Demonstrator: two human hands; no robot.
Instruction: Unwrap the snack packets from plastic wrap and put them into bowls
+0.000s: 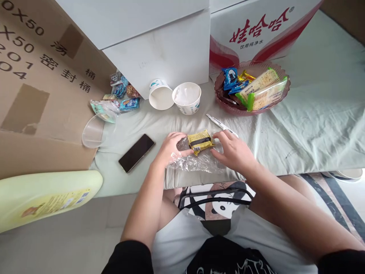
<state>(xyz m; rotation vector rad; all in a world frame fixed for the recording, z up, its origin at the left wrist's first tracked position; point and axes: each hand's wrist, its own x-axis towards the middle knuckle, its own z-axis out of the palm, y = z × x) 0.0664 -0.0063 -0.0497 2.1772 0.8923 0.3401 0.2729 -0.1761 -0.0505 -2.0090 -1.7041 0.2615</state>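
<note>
A small yellow snack packet (200,140) with a dark band lies on a crumpled sheet of clear plastic film (196,163) near the table's front edge. At its left end is my left hand (172,149), thumb and fingers apart, the thumb tip close to the packet's lower corner. My right hand (232,149) curves around the opposite end, its fingers also spread from the thumb. Whether the fingertips press on the wrapper is hard to see. Just beyond the right hand lies a white pen-like tool (221,124), partly covered by the fingers.
Two paper cups (186,99) stand behind the packet, one tipped over. A scalloped bowl (252,111) of snacks sits at back right. On the left are a phone (137,153), a clear plastic cup (92,133), snack packets (129,104), and a cardboard box (54,110). White boxes (159,49) rise behind.
</note>
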